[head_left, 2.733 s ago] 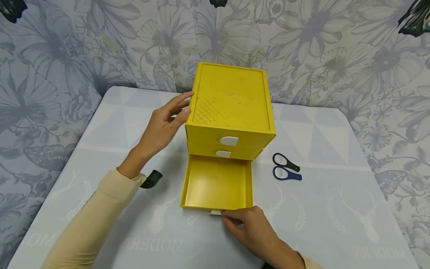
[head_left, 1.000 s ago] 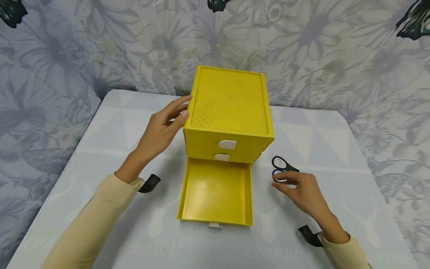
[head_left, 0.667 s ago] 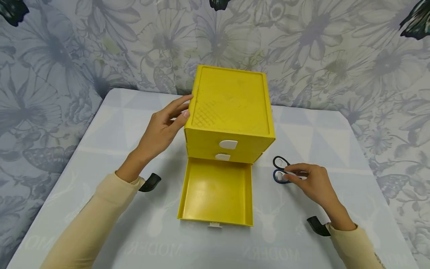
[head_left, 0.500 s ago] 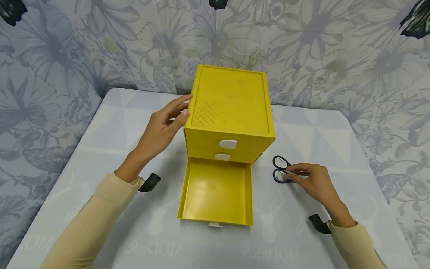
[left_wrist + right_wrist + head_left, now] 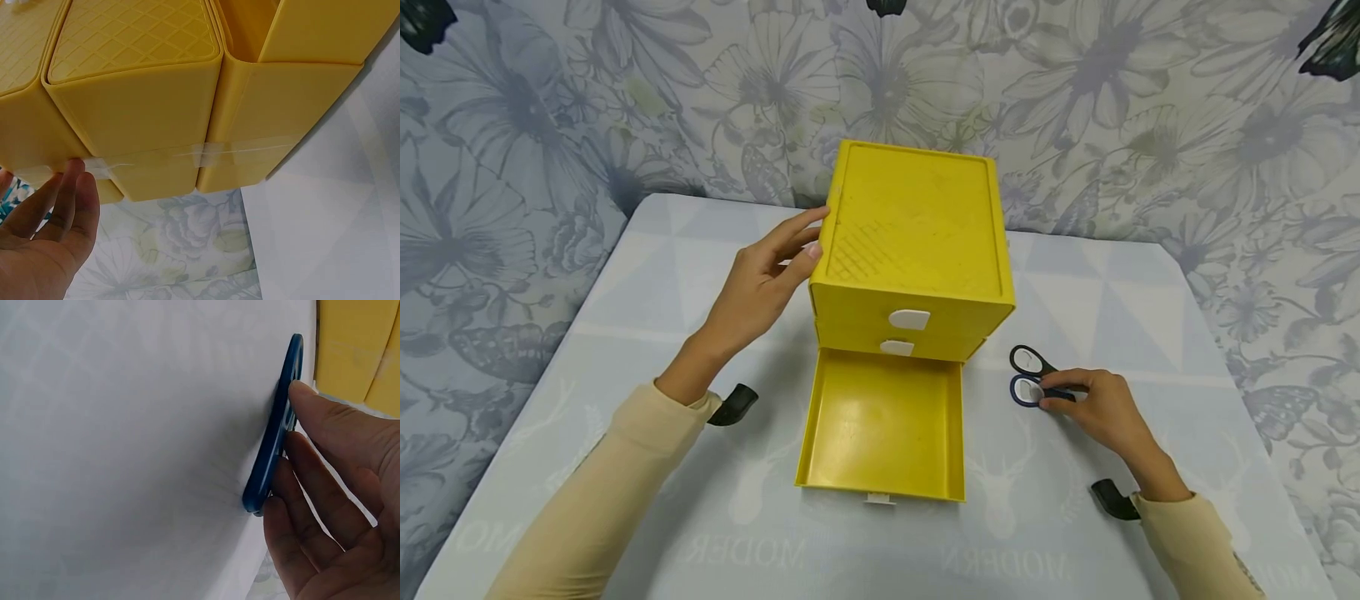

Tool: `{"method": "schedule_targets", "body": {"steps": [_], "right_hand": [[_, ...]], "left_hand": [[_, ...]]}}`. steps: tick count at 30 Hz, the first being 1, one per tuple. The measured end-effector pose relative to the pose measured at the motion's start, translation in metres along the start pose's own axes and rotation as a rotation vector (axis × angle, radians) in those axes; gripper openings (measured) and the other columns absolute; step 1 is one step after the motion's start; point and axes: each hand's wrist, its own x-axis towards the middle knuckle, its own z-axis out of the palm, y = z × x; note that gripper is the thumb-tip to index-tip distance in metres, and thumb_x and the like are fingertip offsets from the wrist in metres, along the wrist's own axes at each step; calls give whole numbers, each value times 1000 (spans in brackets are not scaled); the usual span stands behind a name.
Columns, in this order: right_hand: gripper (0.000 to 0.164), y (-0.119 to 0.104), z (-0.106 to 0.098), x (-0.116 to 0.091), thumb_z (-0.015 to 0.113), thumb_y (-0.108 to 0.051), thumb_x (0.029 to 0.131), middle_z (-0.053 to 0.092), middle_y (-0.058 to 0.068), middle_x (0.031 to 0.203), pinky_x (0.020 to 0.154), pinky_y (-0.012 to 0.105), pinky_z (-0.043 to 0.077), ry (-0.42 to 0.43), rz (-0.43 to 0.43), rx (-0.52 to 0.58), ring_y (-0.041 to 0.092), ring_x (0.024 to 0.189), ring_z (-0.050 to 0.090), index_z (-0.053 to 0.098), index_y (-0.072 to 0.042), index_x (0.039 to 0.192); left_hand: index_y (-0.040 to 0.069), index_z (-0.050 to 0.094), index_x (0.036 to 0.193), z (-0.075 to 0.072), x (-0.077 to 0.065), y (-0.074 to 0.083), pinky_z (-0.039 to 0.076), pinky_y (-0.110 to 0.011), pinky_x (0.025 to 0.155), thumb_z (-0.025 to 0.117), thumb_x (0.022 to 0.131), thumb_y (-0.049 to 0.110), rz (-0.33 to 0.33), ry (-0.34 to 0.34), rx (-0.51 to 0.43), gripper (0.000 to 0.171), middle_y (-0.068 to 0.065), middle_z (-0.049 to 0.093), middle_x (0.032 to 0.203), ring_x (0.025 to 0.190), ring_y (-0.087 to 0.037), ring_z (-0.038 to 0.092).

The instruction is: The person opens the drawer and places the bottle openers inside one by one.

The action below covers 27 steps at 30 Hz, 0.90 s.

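Note:
A yellow drawer unit (image 5: 917, 221) stands in the middle of the table, its bottom drawer (image 5: 880, 429) pulled out with nothing inside. The fingertips of my left hand (image 5: 756, 283) rest against the unit's left side, with the fingers fairly straight. In the left wrist view, clear tape (image 5: 212, 153) runs along that side. My right hand (image 5: 1101, 408) pinches the handle of a small blue magnifying glass (image 5: 1025, 391) between thumb and fingers. Touching or nearly touching it lies a black magnifying glass (image 5: 1026, 359). In the right wrist view the blue magnifying glass (image 5: 272, 437) appears edge-on.
White pull tabs (image 5: 909, 319) mark the two closed upper drawers. A pale patterned cover lies on the table (image 5: 662, 533), with a flowered wall (image 5: 737, 92) behind. Black wrist attachments (image 5: 733, 406) stick out beside both sleeves.
My right hand has left the drawer's front, where the drawer now stands further out, and moved right to the blue magnifying glass. The left hand stays at the unit.

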Motion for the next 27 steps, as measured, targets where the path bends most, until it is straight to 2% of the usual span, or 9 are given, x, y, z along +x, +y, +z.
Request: {"method": "schedule_targets", "body": {"steps": [7, 13, 15, 17, 20, 22, 25, 27], "right_hand": [[29, 0, 3, 1, 87, -11, 76, 75, 17, 108, 91, 57, 52, -12, -17, 5, 41, 107, 68, 79, -9, 104], [24, 0, 5, 1, 88, -10, 75, 76, 13, 108, 92, 57, 52, -8, -30, 5, 41, 107, 68, 80, -10, 98], [21, 2, 7, 1, 88, -10, 74, 76, 12, 108, 93, 46, 53, 6, -49, 7, 39, 107, 69, 81, -12, 93], [18, 4, 9, 1, 89, -10, 73, 76, 10, 108, 94, 27, 51, 27, -84, 7, 38, 106, 69, 81, -14, 88], [15, 7, 11, 0, 89, -10, 72, 76, 8, 107, 90, 6, 38, 51, -147, -7, 35, 105, 70, 80, -17, 82], [15, 8, 12, 0, 88, -8, 73, 75, 8, 106, 90, 6, 40, 55, -191, -20, 34, 103, 70, 79, -18, 80], [16, 7, 12, 0, 87, -8, 74, 74, 8, 107, 91, 25, 51, 45, -231, -49, 33, 101, 69, 77, -19, 78], [17, 5, 13, -1, 86, -7, 74, 73, 9, 107, 89, 39, 53, 33, -247, -62, 32, 100, 69, 75, -19, 77]], "left_hand": [[40, 44, 150, 0, 0, 0, 50, -44, 103, 51, 106, 35, -15, 5, -1, 45, 2, 52, 150, 134, -15, 54], [40, 44, 150, 1, 1, -1, 50, -43, 102, 51, 106, 34, -13, 3, -7, 45, 3, 52, 150, 134, -14, 54], [40, 44, 150, 1, 1, 0, 50, -43, 102, 51, 106, 34, -13, 5, -4, 45, 3, 52, 150, 134, -14, 54], [40, 44, 150, 1, 1, 0, 51, -43, 102, 51, 106, 35, -12, 7, 0, 45, 2, 52, 150, 133, -14, 54], [40, 44, 150, 1, 0, 0, 50, -45, 102, 51, 106, 35, -12, 6, 1, 45, 2, 52, 150, 133, -15, 54], [40, 44, 150, 1, 0, 1, 50, -45, 102, 51, 106, 35, -14, 7, 2, 45, 1, 52, 150, 133, -16, 54], [40, 43, 150, 2, -1, 2, 50, -45, 101, 50, 106, 35, -18, 6, 4, 45, 1, 52, 150, 133, -17, 55], [41, 43, 150, 2, -2, 2, 50, -45, 99, 50, 106, 35, -21, 7, 11, 45, 1, 52, 150, 132, -17, 55]]}}
